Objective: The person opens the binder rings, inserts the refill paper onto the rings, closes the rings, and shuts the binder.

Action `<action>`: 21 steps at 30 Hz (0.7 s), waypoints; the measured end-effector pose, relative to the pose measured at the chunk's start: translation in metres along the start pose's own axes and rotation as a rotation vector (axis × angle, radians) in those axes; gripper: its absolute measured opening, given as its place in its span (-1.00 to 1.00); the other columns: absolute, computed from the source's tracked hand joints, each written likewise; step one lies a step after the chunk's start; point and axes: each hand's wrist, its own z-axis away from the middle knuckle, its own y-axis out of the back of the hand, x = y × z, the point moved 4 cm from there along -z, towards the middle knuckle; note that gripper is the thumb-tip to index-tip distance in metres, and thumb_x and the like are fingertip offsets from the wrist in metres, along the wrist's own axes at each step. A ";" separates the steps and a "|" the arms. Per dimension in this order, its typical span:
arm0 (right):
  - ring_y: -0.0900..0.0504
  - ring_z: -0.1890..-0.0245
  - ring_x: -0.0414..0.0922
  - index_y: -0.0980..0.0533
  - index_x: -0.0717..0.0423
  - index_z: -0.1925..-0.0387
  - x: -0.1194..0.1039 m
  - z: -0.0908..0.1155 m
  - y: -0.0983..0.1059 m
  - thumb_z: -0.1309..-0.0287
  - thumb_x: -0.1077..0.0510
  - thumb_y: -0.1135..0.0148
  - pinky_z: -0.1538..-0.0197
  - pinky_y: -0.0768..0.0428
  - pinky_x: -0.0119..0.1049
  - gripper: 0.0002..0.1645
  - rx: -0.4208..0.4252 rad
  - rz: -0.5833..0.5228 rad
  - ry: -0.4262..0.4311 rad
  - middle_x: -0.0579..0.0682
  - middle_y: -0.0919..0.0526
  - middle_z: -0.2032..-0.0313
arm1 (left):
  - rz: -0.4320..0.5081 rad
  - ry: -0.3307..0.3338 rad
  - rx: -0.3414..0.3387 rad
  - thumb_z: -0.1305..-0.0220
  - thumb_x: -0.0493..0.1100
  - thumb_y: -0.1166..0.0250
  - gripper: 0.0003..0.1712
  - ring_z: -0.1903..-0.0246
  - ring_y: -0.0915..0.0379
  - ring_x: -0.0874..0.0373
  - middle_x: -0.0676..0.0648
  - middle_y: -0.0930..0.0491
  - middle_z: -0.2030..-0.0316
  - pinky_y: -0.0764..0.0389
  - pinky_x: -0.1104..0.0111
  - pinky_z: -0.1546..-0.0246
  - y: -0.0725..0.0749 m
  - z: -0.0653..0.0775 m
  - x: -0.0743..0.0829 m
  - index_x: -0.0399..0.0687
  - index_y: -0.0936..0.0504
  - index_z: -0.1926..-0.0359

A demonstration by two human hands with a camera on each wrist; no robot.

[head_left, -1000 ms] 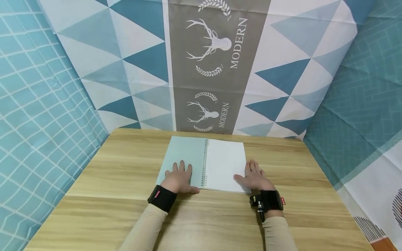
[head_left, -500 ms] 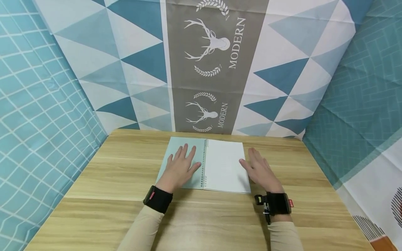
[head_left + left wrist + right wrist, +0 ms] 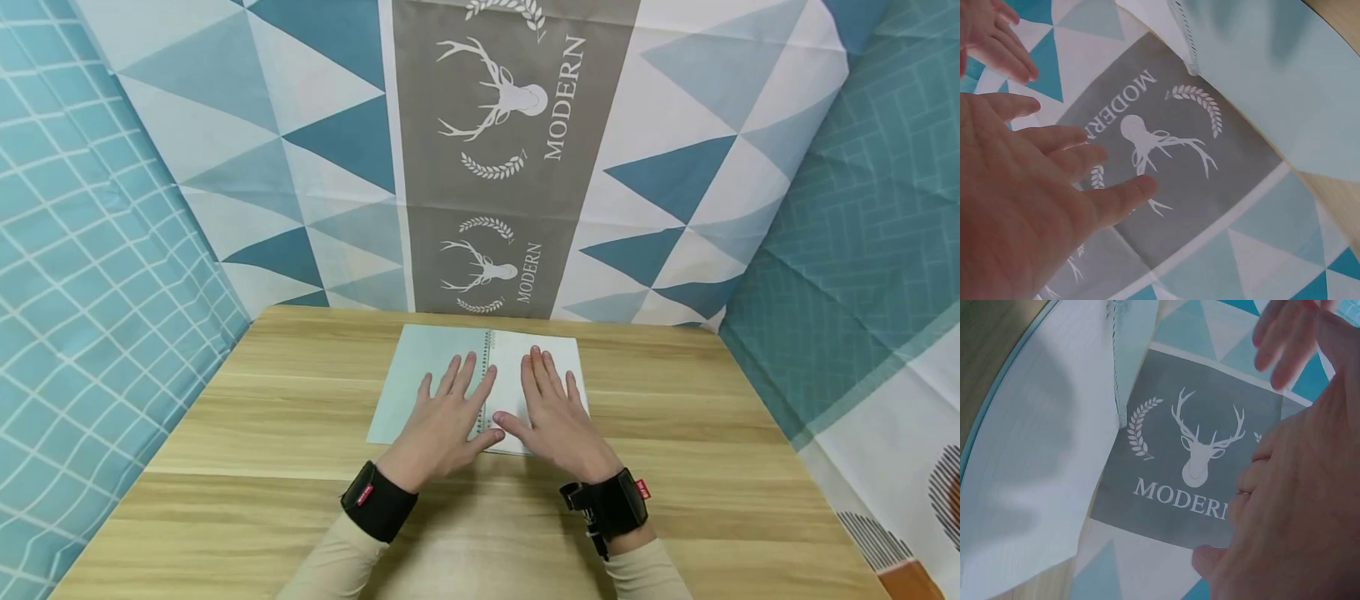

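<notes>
An open spiral notebook [image 3: 386,417] lies flat on the table, a pale green cover on the left and a white page [image 3: 1150,15] on the right of its coil. Over the cover and coil hovers my left hand [image 3: 444,425], fingers spread and holding nothing. My right hand [image 3: 555,425] is above the white page, its fingers straight and its thumb pointing toward the left thumb. The wrist views show a gap between each hand and the paper, with shadows on the notebook. In the right wrist view, the right hand [image 3: 1297,506] is partly cut off by the frame.
The wooden table [image 3: 247,500] extends around the notebook on all sides. Behind it rises a patterned cloth [image 3: 480,158] with deer heads and triangles. Blue checked cloth [image 3: 105,250] hangs at the left, and a teal cloth [image 3: 877,233] at the right.
Both hands have lifted off the notebook. The right hand has moved left from the page's right edge to over the page, close to the left hand. The notebook has stayed open.
</notes>
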 end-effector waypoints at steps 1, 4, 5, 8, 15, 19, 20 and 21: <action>0.38 -0.66 0.03 0.26 0.15 -0.61 0.000 0.000 0.000 -0.35 -0.57 0.17 -0.58 0.22 0.30 0.22 -0.003 0.004 -0.004 0.11 0.34 -0.64 | -0.001 0.001 -0.008 -0.33 0.49 -0.11 0.05 -0.62 0.13 -0.17 -0.20 0.08 -0.63 -0.19 -0.36 -0.39 -0.001 0.001 -0.003 0.13 0.00 -0.63; 0.38 -0.66 0.06 0.22 0.18 -0.61 0.002 0.002 -0.001 -0.31 -0.58 0.10 -0.57 0.20 0.33 0.26 -0.021 0.005 -0.022 0.13 0.33 -0.64 | 0.021 -0.005 -0.029 -0.26 0.49 -0.20 0.11 -0.61 0.11 -0.20 -0.22 0.05 -0.62 -0.19 -0.37 -0.38 -0.006 0.002 -0.010 0.11 -0.02 -0.63; 0.37 -0.66 0.07 0.22 0.18 -0.62 0.003 0.002 -0.002 -0.29 -0.59 0.09 -0.57 0.20 0.33 0.28 -0.034 0.008 -0.029 0.13 0.33 -0.64 | 0.028 -0.009 -0.045 -0.24 0.49 -0.22 0.13 -0.60 0.10 -0.21 -0.23 0.04 -0.62 -0.20 -0.37 -0.37 -0.009 0.002 -0.013 0.10 -0.03 -0.63; 0.33 -0.66 0.11 0.21 0.22 -0.61 0.007 0.002 -0.009 -0.26 -0.59 0.03 -0.57 0.15 0.34 0.32 -0.070 0.022 -0.032 0.16 0.33 -0.64 | 0.056 -0.026 -0.100 -0.21 0.50 -0.24 0.15 -0.59 0.06 -0.25 -0.25 0.01 -0.61 -0.23 -0.38 -0.35 -0.021 0.003 -0.018 0.10 -0.04 -0.62; 0.27 -0.66 0.11 0.22 0.23 -0.61 0.012 0.001 -0.027 -0.24 -0.60 0.02 -0.58 0.08 0.30 0.34 -0.147 0.032 -0.017 0.17 0.33 -0.63 | 0.077 -0.022 -0.196 -0.18 0.55 -0.22 0.17 -0.56 0.01 -0.31 -0.26 -0.02 -0.60 -0.27 -0.42 -0.29 -0.044 0.003 -0.022 0.11 -0.05 -0.62; 0.20 -0.65 0.14 0.15 0.25 -0.61 0.015 0.000 -0.036 -0.24 -0.59 -0.01 -0.56 0.04 0.32 0.33 -0.181 0.026 -0.029 0.22 0.22 -0.63 | 0.100 -0.002 -0.235 -0.21 0.48 -0.26 0.11 -0.52 -0.05 -0.38 -0.27 -0.10 -0.57 -0.26 -0.46 -0.26 -0.051 0.005 -0.024 0.12 -0.11 -0.61; 0.19 -0.65 0.14 0.13 0.25 -0.61 0.016 0.000 -0.037 -0.24 -0.58 -0.02 -0.56 0.03 0.32 0.32 -0.188 0.022 -0.033 0.23 0.20 -0.63 | 0.104 0.002 -0.245 -0.22 0.46 -0.27 0.09 -0.51 -0.06 -0.39 -0.28 -0.11 -0.57 -0.26 -0.46 -0.26 -0.052 0.005 -0.024 0.12 -0.12 -0.60; 0.18 -0.65 0.15 0.12 0.26 -0.60 0.016 0.000 -0.039 -0.24 -0.58 -0.03 -0.55 0.02 0.33 0.32 -0.194 0.021 -0.036 0.24 0.17 -0.63 | 0.107 0.004 -0.251 -0.23 0.44 -0.28 0.07 -0.51 -0.08 -0.39 -0.28 -0.11 -0.56 -0.26 -0.46 -0.26 -0.053 0.005 -0.024 0.11 -0.13 -0.60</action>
